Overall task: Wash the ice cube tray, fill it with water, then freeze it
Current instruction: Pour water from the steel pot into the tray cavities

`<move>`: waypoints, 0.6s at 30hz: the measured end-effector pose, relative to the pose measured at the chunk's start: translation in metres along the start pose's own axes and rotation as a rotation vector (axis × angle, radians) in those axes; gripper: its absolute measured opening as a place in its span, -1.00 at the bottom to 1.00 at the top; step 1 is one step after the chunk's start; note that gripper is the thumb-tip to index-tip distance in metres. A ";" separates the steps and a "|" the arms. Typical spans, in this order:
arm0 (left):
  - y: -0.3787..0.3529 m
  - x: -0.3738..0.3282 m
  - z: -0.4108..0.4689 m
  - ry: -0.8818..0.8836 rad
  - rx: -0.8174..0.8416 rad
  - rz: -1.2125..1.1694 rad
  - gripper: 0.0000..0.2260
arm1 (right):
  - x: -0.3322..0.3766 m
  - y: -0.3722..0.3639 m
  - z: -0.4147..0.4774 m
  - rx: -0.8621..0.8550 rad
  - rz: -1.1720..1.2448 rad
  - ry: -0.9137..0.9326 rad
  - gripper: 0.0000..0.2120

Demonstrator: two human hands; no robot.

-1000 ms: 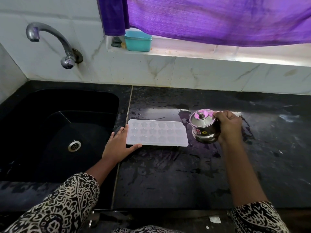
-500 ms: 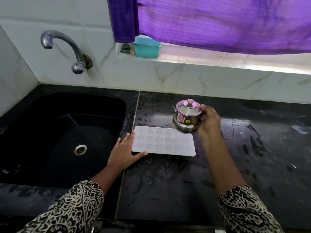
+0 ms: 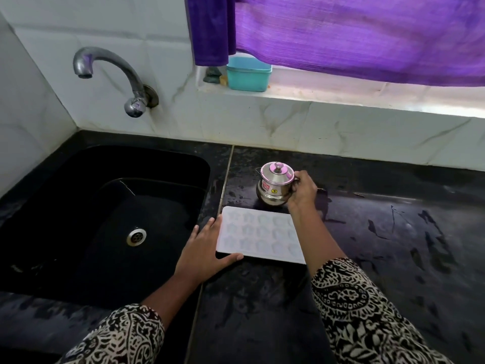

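While right hand (image 3: 301, 190) holds pot (image 3: 275, 186), tray (image 3: 259, 235) lies nearer.

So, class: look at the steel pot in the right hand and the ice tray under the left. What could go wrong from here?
1. The right hand holds the lidded steel pot beside the ice tray; tipped, its lid might slip off.
2. The counter looks wet, and the left hand steadies only one corner, so the tray might slide.
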State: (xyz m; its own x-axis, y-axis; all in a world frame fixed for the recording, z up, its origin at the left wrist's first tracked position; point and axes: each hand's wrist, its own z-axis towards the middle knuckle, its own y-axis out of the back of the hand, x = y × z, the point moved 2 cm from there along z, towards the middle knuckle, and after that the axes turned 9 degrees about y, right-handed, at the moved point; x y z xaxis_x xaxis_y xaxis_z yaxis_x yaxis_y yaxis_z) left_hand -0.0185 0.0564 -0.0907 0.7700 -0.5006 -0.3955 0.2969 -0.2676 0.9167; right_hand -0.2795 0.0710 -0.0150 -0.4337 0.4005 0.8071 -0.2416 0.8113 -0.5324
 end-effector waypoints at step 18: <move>0.002 0.000 0.001 -0.013 0.007 -0.008 0.05 | -0.033 0.004 0.014 -0.008 -0.320 0.146 -0.69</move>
State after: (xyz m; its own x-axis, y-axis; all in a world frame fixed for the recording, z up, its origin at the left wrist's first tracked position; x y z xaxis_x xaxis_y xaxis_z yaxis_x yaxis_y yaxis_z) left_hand -0.0182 0.0554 -0.0892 0.7600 -0.5090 -0.4041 0.2995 -0.2775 0.9129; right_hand -0.2784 0.0554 -0.0472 -0.2083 0.1812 0.9611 -0.3386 0.9086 -0.2446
